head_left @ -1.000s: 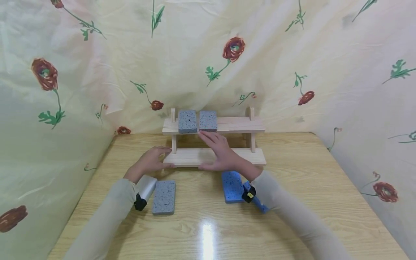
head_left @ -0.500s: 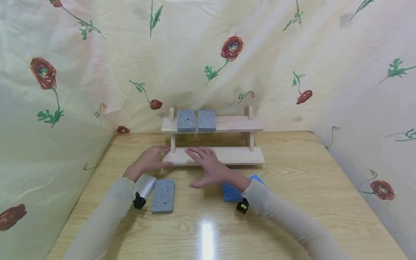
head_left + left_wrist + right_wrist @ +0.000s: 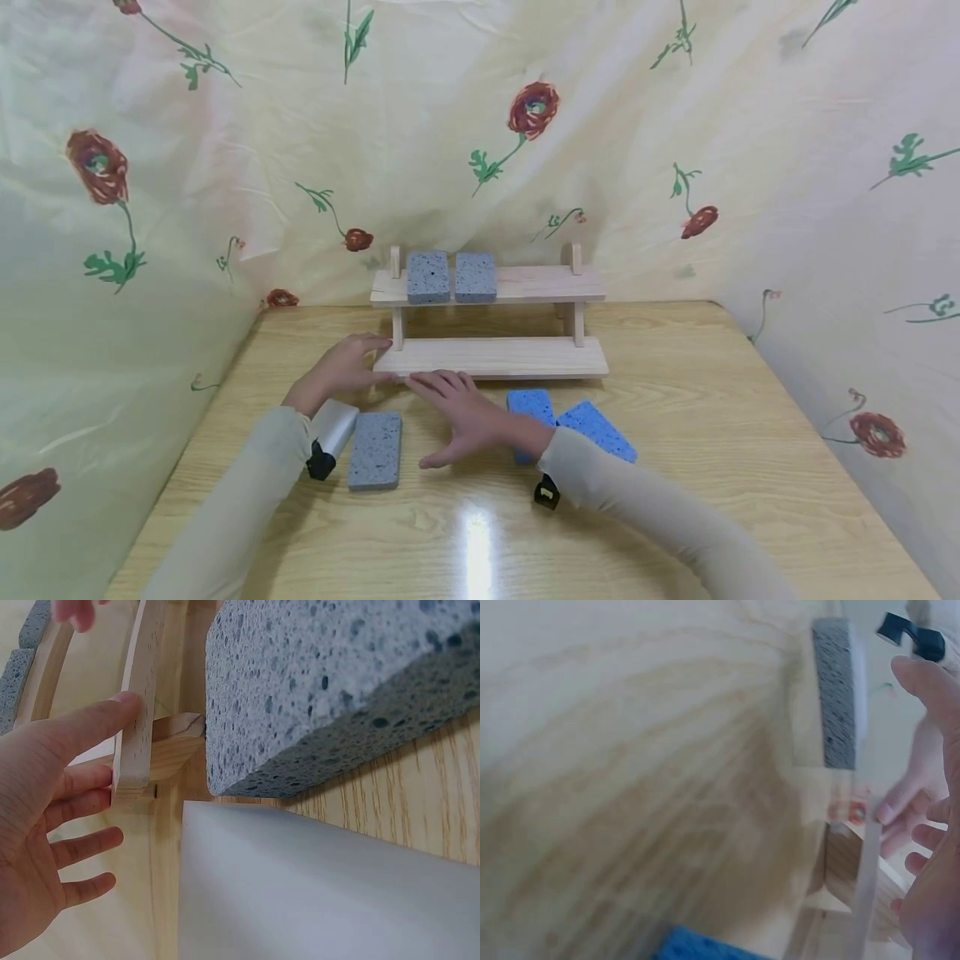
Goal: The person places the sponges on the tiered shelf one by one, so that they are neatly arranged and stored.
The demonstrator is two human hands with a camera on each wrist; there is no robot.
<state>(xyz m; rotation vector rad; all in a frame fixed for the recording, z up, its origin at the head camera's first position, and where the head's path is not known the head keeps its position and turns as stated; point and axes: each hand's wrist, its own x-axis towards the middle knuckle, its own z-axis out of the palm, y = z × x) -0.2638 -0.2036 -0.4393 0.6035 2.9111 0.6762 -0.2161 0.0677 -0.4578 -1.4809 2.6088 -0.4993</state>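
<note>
My left hand (image 3: 339, 372) holds the left end of a two-tier wooden shelf (image 3: 491, 358); in the left wrist view its thumb presses the lower board's edge (image 3: 141, 712) and fingers lie on the far side. My right hand (image 3: 468, 415) is in front of the shelf with fingers spread, holding nothing. Left of it, a grey speckled sponge (image 3: 375, 451) lies on the table, apart from the fingertips. Two more grey sponges (image 3: 428, 277) sit side by side on the upper tier. A blue sponge (image 3: 531, 403), partly behind the right wrist, lies near another blue sponge (image 3: 597, 431).
A smooth white block (image 3: 322, 877) lies beside the grey sponge, partly under the left wrist. Flowered cloth (image 3: 450, 125) hangs behind and at both sides of the wooden table (image 3: 405, 550). Black cameras are strapped to both wrists.
My right hand has come down from the upper tier's sponge, toward the left front and the grey sponge on the table. The blue sponges are more exposed. My left hand stays put.
</note>
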